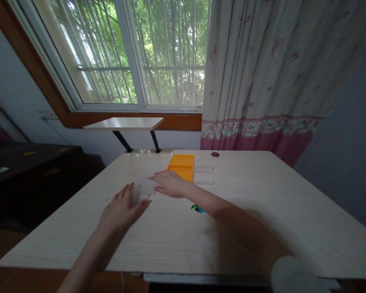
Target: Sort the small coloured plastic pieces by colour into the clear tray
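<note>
A crinkled, see-through piece of clear plastic [141, 190] lies between my two hands over the left middle of the table. My left hand [120, 209] has its thumb and fingers around the near left side of it. From the right, my right hand [171, 184] reaches across with its fingers apart, the fingertips at the plastic's right edge. Whether they pinch it is hard to see. Just beyond the right hand lies an orange case [183, 160], opened flat. Small blue, green and dark pieces [197, 208] sit beside my right forearm, which partly covers them.
A clear plastic box [203, 178] with its lid raised stands right of the orange case. At the back left, a small raised shelf [125, 123] rests on black legs. The table [158, 244] reaches to the curtain [247, 81] and window. A dark cabinet [33, 162] stands left.
</note>
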The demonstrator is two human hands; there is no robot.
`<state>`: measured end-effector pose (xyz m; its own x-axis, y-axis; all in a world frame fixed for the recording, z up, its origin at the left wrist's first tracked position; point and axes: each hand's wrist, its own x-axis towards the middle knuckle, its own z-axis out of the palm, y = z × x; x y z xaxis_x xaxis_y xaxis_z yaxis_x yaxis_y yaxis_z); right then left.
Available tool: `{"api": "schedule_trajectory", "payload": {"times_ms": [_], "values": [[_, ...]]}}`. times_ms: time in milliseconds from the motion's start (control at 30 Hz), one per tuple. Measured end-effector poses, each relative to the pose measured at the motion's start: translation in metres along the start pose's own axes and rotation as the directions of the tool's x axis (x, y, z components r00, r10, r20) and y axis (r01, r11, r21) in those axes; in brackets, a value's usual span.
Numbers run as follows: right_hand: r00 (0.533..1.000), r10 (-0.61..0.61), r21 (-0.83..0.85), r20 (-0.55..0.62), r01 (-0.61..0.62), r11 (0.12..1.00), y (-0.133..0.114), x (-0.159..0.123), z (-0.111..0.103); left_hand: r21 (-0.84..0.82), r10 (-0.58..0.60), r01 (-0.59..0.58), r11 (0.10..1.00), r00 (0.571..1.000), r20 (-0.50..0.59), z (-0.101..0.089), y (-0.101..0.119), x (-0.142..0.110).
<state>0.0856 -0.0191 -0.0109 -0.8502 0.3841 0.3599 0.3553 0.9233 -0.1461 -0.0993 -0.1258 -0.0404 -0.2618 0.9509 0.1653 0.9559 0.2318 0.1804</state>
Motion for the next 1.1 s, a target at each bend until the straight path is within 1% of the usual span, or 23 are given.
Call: {"api": "schedule_trajectory", "payload": {"times_ms": [100, 200, 267, 333, 400, 467, 500, 567, 667, 733, 800, 833, 867, 900, 933, 967, 1000, 1033, 1100], "values": [[0.993, 0.068, -0.008, 0.095, -0.067, 0.998, -0.002, 0.017, 0.016, 0.008, -0.091, 0.092, 0.996, 0.995, -0.032, 0.000, -0.009, -0.001], [0.988, 0.111, -0.009, 0.108, -0.111, 0.994, -0.002, 0.025, 0.030, 0.013, -0.136, 0.137, 0.991, 0.990, -0.026, -0.002, -0.014, -0.001], [0.987, 0.135, -0.012, 0.086, -0.135, 0.991, -0.005, 0.027, 0.034, 0.015, -0.145, 0.145, 0.989, 0.989, -0.023, -0.003, -0.015, 0.000], [0.989, 0.139, 0.006, 0.048, -0.139, 0.990, -0.008, 0.029, 0.034, 0.016, -0.141, 0.141, 0.990, 0.990, -0.024, -0.004, -0.014, 0.000], [0.990, 0.135, 0.064, -0.029, -0.133, 0.989, -0.012, 0.027, 0.029, 0.018, -0.139, 0.139, 0.990, 0.990, -0.025, -0.003, -0.013, 0.001], [0.980, 0.148, 0.151, -0.132, -0.127, 0.980, -0.013, 0.021, 0.020, 0.025, -0.131, 0.132, 0.991, 0.991, -0.024, -0.001, -0.010, 0.003], [0.971, 0.163, 0.197, -0.176, -0.127, 0.972, -0.013, 0.016, 0.015, 0.028, -0.123, 0.124, 0.992, 0.992, -0.025, 0.001, -0.008, 0.004], [0.955, 0.189, 0.282, -0.227, -0.122, 0.952, -0.009, 0.001, 0.003, 0.026, -0.093, 0.094, 0.995, 0.995, -0.024, 0.004, -0.002, 0.007], [0.940, 0.240, 0.382, -0.244, -0.134, 0.914, 0.003, -0.035, -0.016, 0.011, -0.052, 0.052, 0.999, 0.998, -0.022, 0.005, 0.010, 0.012], [0.921, 0.295, 0.437, -0.255, -0.162, 0.885, 0.013, -0.064, -0.029, 0.015, -0.041, 0.043, 0.999, 0.996, -0.082, 0.001, 0.020, 0.016], [0.905, 0.360, 0.518, -0.228, -0.201, 0.832, 0.024, -0.094, -0.041, -0.006, -0.008, 0.007, 1.000, 0.984, -0.180, -0.006, 0.032, 0.020], [0.893, 0.390, 0.569, -0.225, -0.204, 0.797, 0.029, -0.109, -0.045, -0.046, 0.031, -0.041, 0.998, 0.976, -0.215, -0.010, 0.041, 0.023], [0.874, 0.431, 0.621, -0.223, -0.213, 0.754, 0.033, -0.122, -0.049, -0.115, 0.080, -0.108, 0.988, 0.972, -0.223, -0.014, 0.051, 0.025], [0.863, 0.457, 0.671, -0.216, -0.208, 0.711, 0.038, -0.134, -0.051, -0.217, 0.155, -0.198, 0.956, 0.967, -0.202, -0.016, 0.063, 0.027], [0.852, 0.474, 0.711, -0.223, -0.191, 0.677, 0.041, -0.145, -0.053, -0.344, 0.230, -0.276, 0.898, 0.958, -0.169, -0.017, 0.077, 0.029], [0.835, 0.494, 0.744, -0.242, -0.167, 0.646, 0.044, -0.154, -0.053, -0.478, 0.281, -0.309, 0.822, 0.951, -0.131, -0.017, 0.093, 0.030], [0.823, 0.506, 0.772, -0.258, -0.138, 0.620, 0.047, -0.161, -0.053, -0.607, 0.322, -0.304, 0.734, 0.943, -0.082, -0.015, 0.110, 0.030], [0.809, 0.518, 0.794, -0.278, -0.110, 0.598, 0.048, -0.167, -0.052, -0.727, 0.376, -0.273, 0.630, 0.926, -0.023, -0.013, 0.128, 0.030], [0.795, 0.530, 0.821, -0.296, -0.073, 0.567, 0.050, -0.175, -0.050, -0.904, 0.456, -0.160, 0.398, 0.889, 0.044, -0.006, 0.163, 0.029]]}}
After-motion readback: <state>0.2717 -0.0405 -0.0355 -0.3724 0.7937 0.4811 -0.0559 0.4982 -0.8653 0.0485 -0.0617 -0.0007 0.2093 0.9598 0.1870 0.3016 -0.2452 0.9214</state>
